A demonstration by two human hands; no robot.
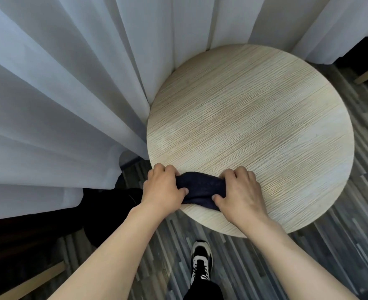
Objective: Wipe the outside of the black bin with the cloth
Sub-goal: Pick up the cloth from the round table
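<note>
We see a furnished room, likely a home or hotel: sheer white curtains [70,83] at upper left, a round wooden table [254,126], striped grey carpet [330,245].

arms: both forearms bare to the frame edge; no sleeves, watch or bands visible
left hand [164,189]: bare; no glove, no rings visible; nails short
right hand [241,194]: bare; no glove, no rings visible; knuckles and tendons show on the back
shoe [201,264]: one sneaker; black and white panels; white toe cap; black laces
trouser leg [202,291]: black fabric; hem covers the shoe's ankle
</note>
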